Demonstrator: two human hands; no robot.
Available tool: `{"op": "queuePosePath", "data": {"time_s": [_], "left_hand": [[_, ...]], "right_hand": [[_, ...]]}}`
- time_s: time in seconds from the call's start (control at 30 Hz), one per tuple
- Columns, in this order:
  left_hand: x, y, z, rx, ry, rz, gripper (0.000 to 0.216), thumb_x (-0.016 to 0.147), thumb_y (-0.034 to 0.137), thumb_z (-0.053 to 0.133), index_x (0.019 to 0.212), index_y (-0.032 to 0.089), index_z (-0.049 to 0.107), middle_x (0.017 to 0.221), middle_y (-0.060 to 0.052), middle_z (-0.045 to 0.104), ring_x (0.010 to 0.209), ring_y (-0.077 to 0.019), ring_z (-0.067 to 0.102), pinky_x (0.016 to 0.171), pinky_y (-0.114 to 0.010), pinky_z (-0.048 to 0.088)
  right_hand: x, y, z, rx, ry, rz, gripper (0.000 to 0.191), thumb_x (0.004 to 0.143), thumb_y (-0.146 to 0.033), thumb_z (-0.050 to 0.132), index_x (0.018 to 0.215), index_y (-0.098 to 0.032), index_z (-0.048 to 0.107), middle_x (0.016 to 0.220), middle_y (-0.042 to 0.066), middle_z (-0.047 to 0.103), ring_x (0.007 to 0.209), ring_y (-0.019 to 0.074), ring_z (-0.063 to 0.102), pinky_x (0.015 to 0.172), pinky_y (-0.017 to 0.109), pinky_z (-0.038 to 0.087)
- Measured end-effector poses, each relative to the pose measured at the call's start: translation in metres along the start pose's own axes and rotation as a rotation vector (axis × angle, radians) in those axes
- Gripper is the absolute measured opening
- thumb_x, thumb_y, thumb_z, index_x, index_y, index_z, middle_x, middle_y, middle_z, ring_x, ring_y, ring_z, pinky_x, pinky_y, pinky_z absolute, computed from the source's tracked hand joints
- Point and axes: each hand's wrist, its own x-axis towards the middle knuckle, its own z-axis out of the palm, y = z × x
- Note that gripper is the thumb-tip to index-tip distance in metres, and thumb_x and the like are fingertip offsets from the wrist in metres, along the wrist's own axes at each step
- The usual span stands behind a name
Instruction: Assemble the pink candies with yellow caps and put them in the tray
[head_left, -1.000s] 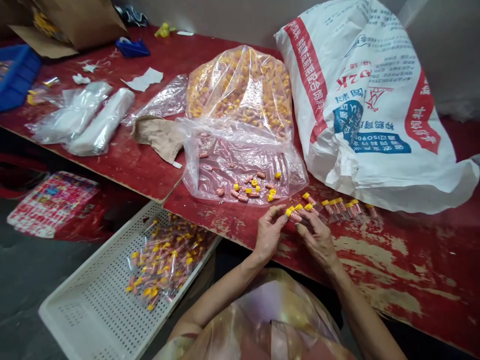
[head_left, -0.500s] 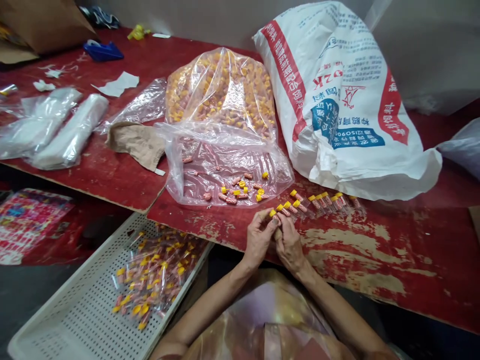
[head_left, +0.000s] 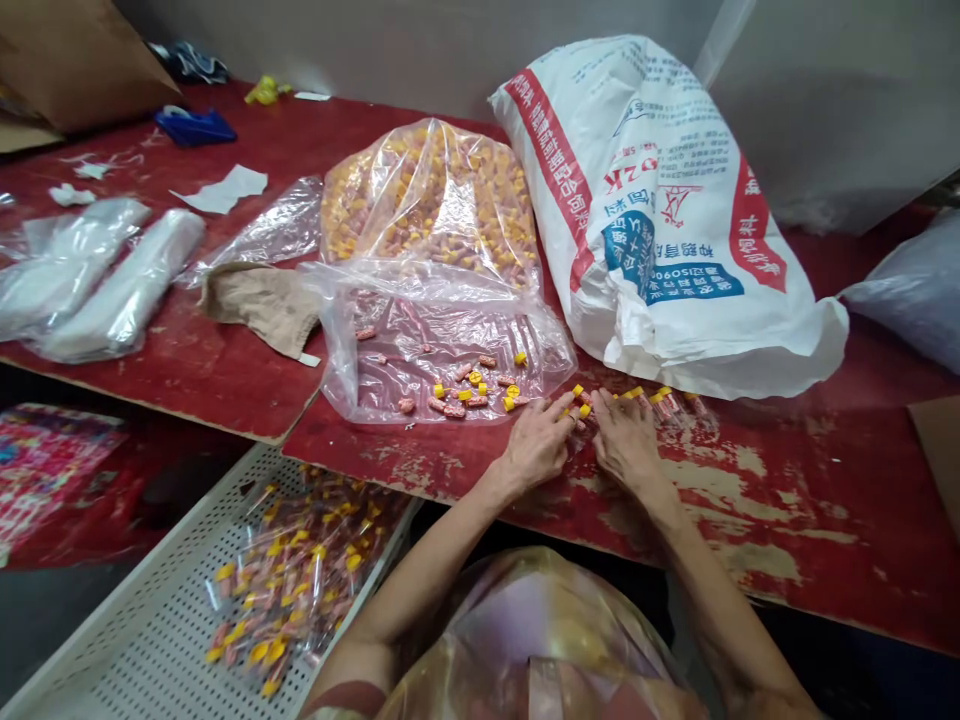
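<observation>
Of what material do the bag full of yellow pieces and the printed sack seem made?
Bag: probably plastic film, transparent and glossy; bright reflections and wrinkles show. Printed sack: perhaps woven plastic, rather matte, with stiff creases; paper is possible.

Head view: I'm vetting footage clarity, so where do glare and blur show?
Head view: glare whitens part of the bulging clear bag and streaks the flat clear bags; head view: the patterned red item at lower left looks soft, and the yellow-capped tubes show little fine detail.

Glossy gold-and-purple garment (head_left: 555, 610); pale strip (head_left: 541, 688) at front; forearms (head_left: 442, 570) bare.
</observation>
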Motion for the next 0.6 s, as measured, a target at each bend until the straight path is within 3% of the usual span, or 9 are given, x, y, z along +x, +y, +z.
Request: {"op": "queuePosePath", "data": {"time_s": [0.07,0.17,0.27,0.47,0.6], "left_hand": [[0.010,0.000,-0.001,0.141,-0.149,0.057,0.049,0.077,0.010,0.050,0.125,0.017,0.053,0.130,-0.012,0.053,0.107,-0.0280,0.049,0.092,-0.041,0.039],[0.015,0.001,-0.003,0.246,-0.269,0.048,0.035,0.082,0.013,0.048,0.115,0.016,0.058,0.109,-0.013,0.061,0.102,-0.0280,0.051,0.089,-0.041,0.039],[0.007,0.003,-0.005,0.296,-0.331,0.005,0.027,0.080,0.016,0.052,0.106,0.015,0.059,0.104,-0.013,0.059,0.100,-0.0279,0.053,0.084,-0.039,0.041],[-0.017,0.010,-0.011,0.290,-0.409,-0.221,0.029,0.076,0.023,0.056,0.105,0.017,0.053,0.105,-0.012,0.055,0.087,-0.0278,0.061,0.071,-0.038,0.045],[-0.028,0.010,-0.017,0.334,-0.423,-0.238,0.032,0.075,0.017,0.054,0.106,0.017,0.051,0.107,-0.012,0.054,0.084,-0.0270,0.062,0.067,-0.036,0.045]], "right_hand": [[0.007,-0.003,-0.001,-0.031,-0.039,-0.002,0.055,0.079,-0.014,0.045,0.134,-0.010,0.041,0.128,0.014,0.051,0.107,0.0315,0.043,0.097,0.053,0.026],[0.009,-0.002,-0.001,-0.032,-0.076,0.002,0.049,0.082,-0.017,0.045,0.131,-0.013,0.045,0.118,0.013,0.055,0.102,0.0302,0.045,0.093,0.049,0.029],[0.005,0.000,0.003,-0.009,-0.089,0.011,0.040,0.088,-0.024,0.045,0.127,-0.015,0.048,0.117,0.013,0.055,0.102,0.0295,0.046,0.089,0.044,0.032],[-0.003,-0.008,0.017,0.095,-0.065,-0.027,0.040,0.093,-0.036,0.046,0.126,-0.014,0.049,0.111,0.014,0.056,0.101,0.0281,0.049,0.092,0.044,0.035],[-0.007,-0.011,0.022,0.205,-0.044,-0.122,0.039,0.094,-0.034,0.044,0.127,-0.014,0.047,0.110,0.013,0.055,0.100,0.0244,0.050,0.092,0.038,0.040]]}}
